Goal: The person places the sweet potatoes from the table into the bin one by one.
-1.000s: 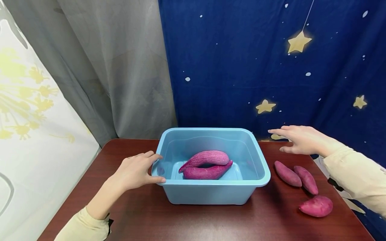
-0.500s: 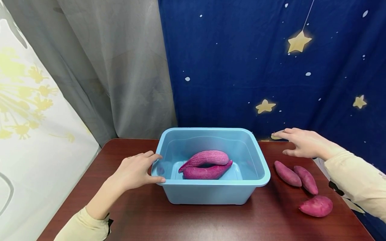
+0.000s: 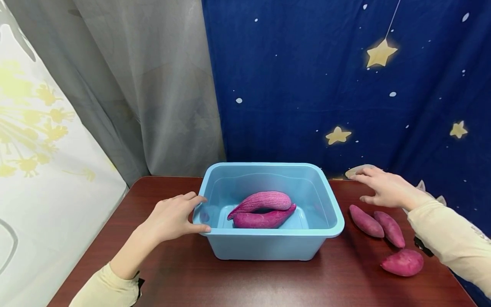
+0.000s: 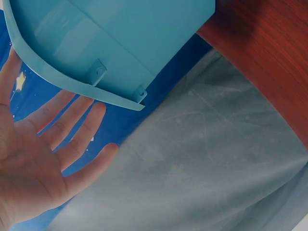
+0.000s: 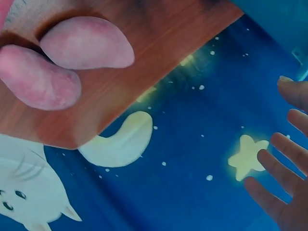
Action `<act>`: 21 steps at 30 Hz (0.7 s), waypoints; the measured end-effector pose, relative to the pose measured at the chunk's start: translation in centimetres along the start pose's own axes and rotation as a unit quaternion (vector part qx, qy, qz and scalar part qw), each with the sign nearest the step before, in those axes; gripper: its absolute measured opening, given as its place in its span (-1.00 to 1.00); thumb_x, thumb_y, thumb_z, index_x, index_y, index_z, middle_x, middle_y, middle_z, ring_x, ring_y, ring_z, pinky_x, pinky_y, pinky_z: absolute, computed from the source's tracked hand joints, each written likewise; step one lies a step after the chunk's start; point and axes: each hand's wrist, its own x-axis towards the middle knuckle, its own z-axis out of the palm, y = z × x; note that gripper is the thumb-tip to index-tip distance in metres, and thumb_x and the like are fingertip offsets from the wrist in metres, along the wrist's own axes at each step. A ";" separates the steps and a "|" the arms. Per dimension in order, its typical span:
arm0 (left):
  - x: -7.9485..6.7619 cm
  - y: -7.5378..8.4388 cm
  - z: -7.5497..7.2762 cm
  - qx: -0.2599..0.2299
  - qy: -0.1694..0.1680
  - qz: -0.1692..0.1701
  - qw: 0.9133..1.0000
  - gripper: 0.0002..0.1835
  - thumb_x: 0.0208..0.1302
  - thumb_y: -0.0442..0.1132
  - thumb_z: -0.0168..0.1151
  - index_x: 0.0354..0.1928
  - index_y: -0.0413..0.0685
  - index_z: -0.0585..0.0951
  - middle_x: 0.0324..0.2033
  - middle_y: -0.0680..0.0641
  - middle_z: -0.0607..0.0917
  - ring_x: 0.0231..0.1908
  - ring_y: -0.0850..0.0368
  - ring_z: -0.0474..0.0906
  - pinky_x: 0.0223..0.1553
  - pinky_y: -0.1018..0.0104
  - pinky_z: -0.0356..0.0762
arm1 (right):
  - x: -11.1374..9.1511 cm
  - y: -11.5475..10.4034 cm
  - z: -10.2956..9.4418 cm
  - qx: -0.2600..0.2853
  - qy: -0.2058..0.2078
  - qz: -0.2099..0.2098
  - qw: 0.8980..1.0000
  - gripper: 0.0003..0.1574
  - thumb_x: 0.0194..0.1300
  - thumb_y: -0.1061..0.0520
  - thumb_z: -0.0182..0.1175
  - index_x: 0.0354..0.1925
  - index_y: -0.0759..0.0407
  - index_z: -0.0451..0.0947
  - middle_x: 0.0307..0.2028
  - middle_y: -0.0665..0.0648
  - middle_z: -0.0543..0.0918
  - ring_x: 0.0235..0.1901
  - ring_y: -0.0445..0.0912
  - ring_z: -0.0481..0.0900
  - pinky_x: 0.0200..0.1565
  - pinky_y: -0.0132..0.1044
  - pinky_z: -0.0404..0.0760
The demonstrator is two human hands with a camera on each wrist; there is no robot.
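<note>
A light blue plastic basin point(image 3: 268, 247) stands on the table, holding two purple sweet potatoes, a wrinkled paler one point(image 3: 264, 200) behind a smoother one point(image 3: 261, 219). My left hand point(image 3: 170, 219) rests at the basin's left rim, thumb at the front corner and index fingertip over the edge. In the left wrist view its fingers point(image 4: 77, 115) reach out straight to the underside of the rim. Right of the basin, my right hand point(image 3: 391, 187) hovers with spread fingers and nothing in it. Closest below it lie two sweet potatoes point(image 3: 366, 221) point(image 3: 390, 229) side by side.
A third loose sweet potato point(image 3: 402, 262) lies nearer the front right of the brown wooden table point(image 3: 253, 283). Behind the table hang a grey curtain point(image 3: 172, 106) and a blue star-patterned curtain point(image 3: 287, 85). A white patterned cloth point(image 3: 46, 149) is at the left.
My right hand has come down slightly and a little to the right, nearer the loose sweet potatoes. The left hand, the basin and the sweet potatoes have stayed put.
</note>
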 end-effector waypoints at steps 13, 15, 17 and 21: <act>0.1 0.0 -0.1 0.004 -0.003 -0.001 1.000 -0.29 -0.24 0.31 0.27 -0.09 -0.02 0.53 -0.41 0.08 0.49 -0.49 0.24 0.41 -0.60 0.35 0.33 | -1.0 -0.2 3.2 0.025 -0.046 0.050 0.997 -0.32 -0.17 0.11 0.33 0.01 0.21 0.44 -0.10 0.24 0.43 -0.18 0.11 0.41 -0.27 0.02 0.45; 0.1 0.1 -0.1 0.003 -0.002 -0.002 1.000 -0.29 -0.24 0.31 0.27 -0.09 -0.03 0.53 -0.41 0.08 0.48 -0.50 0.25 0.41 -0.60 0.36 0.33 | -1.1 -0.1 3.7 0.029 -0.043 0.045 0.998 -0.33 -0.17 0.12 0.33 0.00 0.22 0.44 -0.12 0.23 0.43 -0.19 0.11 0.42 -0.27 0.02 0.45; 0.1 0.0 -0.1 0.003 -0.002 -0.002 1.000 -0.29 -0.24 0.31 0.27 -0.09 -0.03 0.53 -0.41 0.08 0.48 -0.50 0.25 0.41 -0.60 0.36 0.33 | -1.3 0.0 4.1 0.031 -0.043 0.046 0.998 -0.32 -0.18 0.13 0.33 0.00 0.22 0.44 -0.12 0.22 0.44 -0.19 0.11 0.42 -0.25 0.02 0.44; 0.0 0.0 -0.1 0.002 -0.003 -0.005 1.000 -0.29 -0.24 0.31 0.28 -0.09 -0.02 0.53 -0.41 0.08 0.49 -0.49 0.24 0.41 -0.59 0.36 0.35 | -1.6 0.1 4.9 0.039 -0.054 0.057 0.996 -0.33 -0.16 0.13 0.33 0.01 0.22 0.43 -0.11 0.25 0.43 -0.17 0.13 0.40 -0.27 0.04 0.44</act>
